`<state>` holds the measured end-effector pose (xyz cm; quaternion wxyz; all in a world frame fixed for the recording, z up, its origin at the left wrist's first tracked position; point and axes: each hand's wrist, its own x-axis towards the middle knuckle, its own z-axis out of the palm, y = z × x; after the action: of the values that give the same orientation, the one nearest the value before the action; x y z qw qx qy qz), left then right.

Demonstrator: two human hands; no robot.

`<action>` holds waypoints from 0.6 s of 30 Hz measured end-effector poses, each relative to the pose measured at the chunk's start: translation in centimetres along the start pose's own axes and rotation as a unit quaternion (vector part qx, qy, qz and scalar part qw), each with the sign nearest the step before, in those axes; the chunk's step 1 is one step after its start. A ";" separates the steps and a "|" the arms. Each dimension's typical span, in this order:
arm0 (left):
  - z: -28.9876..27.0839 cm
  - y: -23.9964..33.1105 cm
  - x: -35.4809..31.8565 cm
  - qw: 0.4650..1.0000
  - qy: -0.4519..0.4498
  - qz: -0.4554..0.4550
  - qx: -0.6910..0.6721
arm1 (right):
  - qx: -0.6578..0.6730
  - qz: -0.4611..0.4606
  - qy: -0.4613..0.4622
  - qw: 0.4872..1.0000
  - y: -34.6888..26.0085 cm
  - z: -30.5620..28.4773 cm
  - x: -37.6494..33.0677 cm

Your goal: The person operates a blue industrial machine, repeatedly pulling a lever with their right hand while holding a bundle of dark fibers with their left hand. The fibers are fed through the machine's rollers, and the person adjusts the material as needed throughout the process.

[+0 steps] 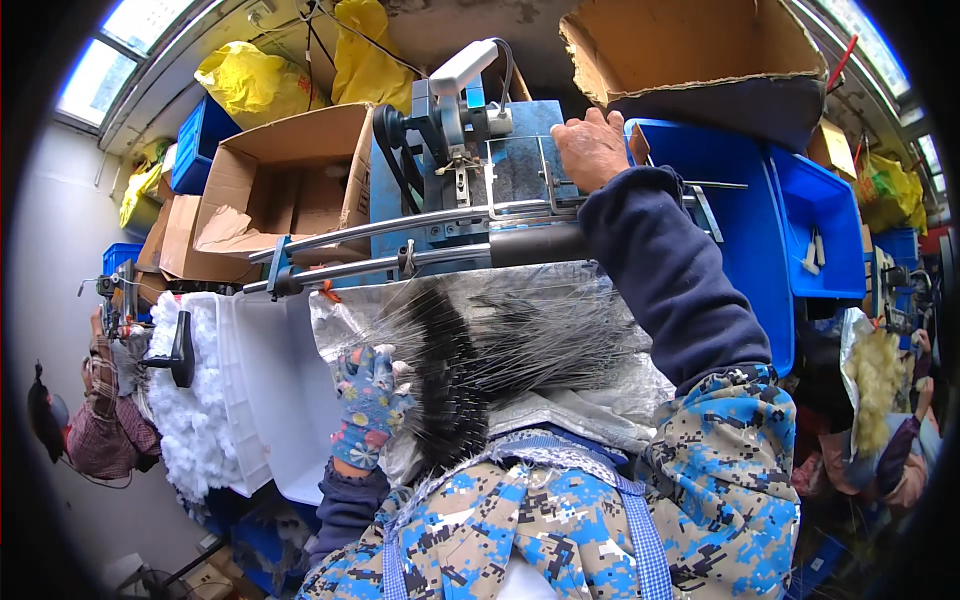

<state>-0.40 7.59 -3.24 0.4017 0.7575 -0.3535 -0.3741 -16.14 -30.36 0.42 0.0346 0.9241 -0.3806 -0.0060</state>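
Observation:
My left hand (368, 405), in a blue floral glove with bare fingertips, is curled against the left side of a black bundle of hair-like fibres (440, 370). More long, thin dark strands (540, 340) fan out to the right over a silvery sheet (600, 395) across my lap. My bare right hand (592, 150) reaches forward to the right side of a blue bench machine (530, 130). Its fingers are bent down over something beside a thin metal wire frame (548, 175); what they grip is hidden. Two metal rods (440, 255) run across the machine's front.
An open cardboard box (285, 180) stands left of the machine, a larger one (700, 50) behind. Blue bins (715, 200) are at the right. White fluff (195, 420), a black hair dryer (182, 350) and a white tub (300, 400) lie left. Other people (105, 420) work at both sides.

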 end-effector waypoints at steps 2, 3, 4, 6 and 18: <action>0.8 -2.9 0.4 0.982 0.001 -0.076 -0.171 | 0.001 -0.003 -0.010 1.000 0.2 -1.4 -0.6; 0.5 -4.3 0.9 0.998 0.000 -0.030 -0.064 | -0.018 0.012 0.008 1.000 0.3 -1.7 -1.3; 0.2 -5.5 1.4 0.999 -0.002 0.014 0.045 | -0.008 0.008 0.005 1.000 0.5 -2.5 -2.3; -0.1 -1.7 1.0 0.922 0.010 0.175 0.345 | 0.051 -0.016 0.009 0.999 0.2 -4.1 -5.0; 2.6 2.7 3.5 0.917 0.113 0.330 0.193 | 0.625 -0.156 0.032 0.764 -11.3 -1.5 -15.4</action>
<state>-1.56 2.60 -2.87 0.3855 0.6977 -0.6012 -0.0563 -19.07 -11.44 0.87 -0.5402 0.7872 -0.1493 0.2573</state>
